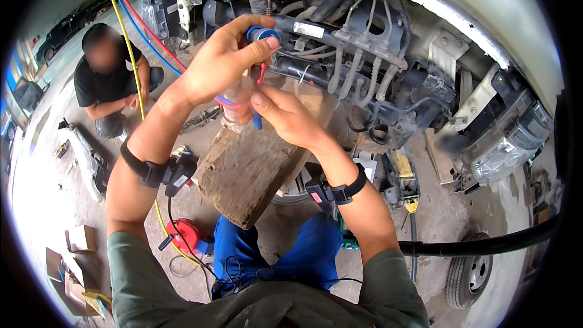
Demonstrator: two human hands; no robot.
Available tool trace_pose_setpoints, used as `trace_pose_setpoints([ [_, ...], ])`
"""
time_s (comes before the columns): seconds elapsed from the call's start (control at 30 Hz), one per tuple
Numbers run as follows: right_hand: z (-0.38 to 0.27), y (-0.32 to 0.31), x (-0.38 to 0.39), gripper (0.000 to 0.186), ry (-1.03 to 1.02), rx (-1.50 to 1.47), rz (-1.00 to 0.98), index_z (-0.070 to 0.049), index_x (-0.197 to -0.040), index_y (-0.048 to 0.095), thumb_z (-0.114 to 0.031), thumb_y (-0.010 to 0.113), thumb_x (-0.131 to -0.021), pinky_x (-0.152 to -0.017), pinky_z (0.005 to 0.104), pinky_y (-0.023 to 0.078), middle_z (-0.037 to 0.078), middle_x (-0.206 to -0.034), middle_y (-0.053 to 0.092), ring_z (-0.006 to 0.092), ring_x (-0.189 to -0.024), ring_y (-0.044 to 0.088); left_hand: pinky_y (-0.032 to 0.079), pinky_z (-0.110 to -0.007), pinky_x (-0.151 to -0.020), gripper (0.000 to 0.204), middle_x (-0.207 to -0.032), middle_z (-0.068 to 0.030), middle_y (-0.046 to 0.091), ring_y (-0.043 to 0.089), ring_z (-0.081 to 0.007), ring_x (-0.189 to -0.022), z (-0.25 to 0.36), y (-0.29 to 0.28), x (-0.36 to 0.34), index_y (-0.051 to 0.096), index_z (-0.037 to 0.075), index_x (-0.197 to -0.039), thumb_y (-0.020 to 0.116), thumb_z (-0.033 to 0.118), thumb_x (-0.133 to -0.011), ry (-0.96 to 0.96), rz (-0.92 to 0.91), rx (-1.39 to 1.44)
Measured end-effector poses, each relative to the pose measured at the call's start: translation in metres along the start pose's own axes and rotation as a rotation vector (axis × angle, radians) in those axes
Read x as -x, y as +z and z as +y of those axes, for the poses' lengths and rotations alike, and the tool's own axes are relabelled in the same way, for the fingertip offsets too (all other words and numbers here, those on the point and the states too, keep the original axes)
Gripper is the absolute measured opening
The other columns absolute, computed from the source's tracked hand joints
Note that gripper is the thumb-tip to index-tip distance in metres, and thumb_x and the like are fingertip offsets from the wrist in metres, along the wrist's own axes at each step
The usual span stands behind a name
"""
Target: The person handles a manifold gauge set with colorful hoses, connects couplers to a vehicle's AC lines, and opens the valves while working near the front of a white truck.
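Observation:
My left hand (221,61) is raised at the front of an opened vehicle, its thumb and fingers round a blue-rimmed, round piece (265,34) that looks like part of a manifold gauge set. Below it, my right hand (288,115) closes its thumb and fingers on the lower part of the same set, where red and blue bits show. A red hose (160,50) and a blue hose (147,44) run in from the upper left and pass behind my left hand. Much of the set's body is hidden by my fingers.
A thick wooden block (243,167) lies beneath my hands. Pipes (358,70) and a headlight (507,152) line the vehicle's front. A yellow hose (135,64) hangs left, near a crouching person (109,79). A red tool (185,235), cartons (76,267) and a wheel (470,273) rest on the floor.

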State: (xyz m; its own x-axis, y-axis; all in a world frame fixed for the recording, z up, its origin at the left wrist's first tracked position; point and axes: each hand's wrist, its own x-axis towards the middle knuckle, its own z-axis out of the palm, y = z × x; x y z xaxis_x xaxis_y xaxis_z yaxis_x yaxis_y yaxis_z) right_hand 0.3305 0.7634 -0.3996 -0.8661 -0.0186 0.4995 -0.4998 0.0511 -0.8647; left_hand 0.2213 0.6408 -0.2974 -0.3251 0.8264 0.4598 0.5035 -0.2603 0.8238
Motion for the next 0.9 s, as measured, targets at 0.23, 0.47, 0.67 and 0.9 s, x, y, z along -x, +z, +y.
trace_pose_setpoints([
  [0.23,0.002,0.016,-0.023,0.026,-0.12,0.39,0.324,0.0,-0.086,0.064,-0.023,0.059,-0.098,-0.056,0.0312,0.048,0.006,-0.064,0.062,0.0144,-0.059,0.06,0.047,-0.031,-0.083,0.06,-0.123,-0.0144,0.062,0.062,-0.0212,-0.104,0.005,-0.013,-0.014,0.045,-0.007,-0.134,0.067,0.032,-0.093,0.038,0.011,0.244],
  [0.47,0.006,0.025,-0.041,0.017,-0.421,0.852,0.668,-0.001,-0.088,0.066,-0.017,0.066,-0.091,-0.05,0.0391,0.045,0.018,-0.062,0.06,0.0331,-0.052,0.06,0.054,-0.032,-0.076,0.05,-0.101,-0.0147,0.067,0.066,-0.019,-0.084,0.017,-0.008,-0.008,0.06,-0.005,-0.109,0.069,0.041,-0.091,-0.19,0.329,0.092],
  [0.67,0.003,0.026,-0.054,0.027,-0.135,0.398,0.469,-0.003,-0.093,0.062,-0.029,0.061,-0.098,-0.051,0.0309,0.045,0.007,-0.063,0.061,0.0152,-0.055,0.06,0.054,-0.032,-0.075,0.038,-0.088,-0.0111,0.068,0.065,-0.0168,-0.076,0.021,-0.017,-0.025,0.061,-0.004,-0.105,0.059,0.033,-0.096,-0.117,0.388,0.106],
  [0.9,0.014,-0.022,-0.049,0.037,0.029,0.13,0.349,-0.004,-0.089,0.059,-0.036,0.048,-0.105,-0.052,0.0246,0.037,-0.004,-0.066,0.049,0.0072,-0.056,0.042,0.055,-0.032,-0.07,0.037,-0.086,-0.0132,0.069,0.065,-0.019,-0.073,0.006,-0.016,-0.077,0.061,-0.006,-0.102,0.056,0.031,-0.095,-0.052,0.306,0.203],
])
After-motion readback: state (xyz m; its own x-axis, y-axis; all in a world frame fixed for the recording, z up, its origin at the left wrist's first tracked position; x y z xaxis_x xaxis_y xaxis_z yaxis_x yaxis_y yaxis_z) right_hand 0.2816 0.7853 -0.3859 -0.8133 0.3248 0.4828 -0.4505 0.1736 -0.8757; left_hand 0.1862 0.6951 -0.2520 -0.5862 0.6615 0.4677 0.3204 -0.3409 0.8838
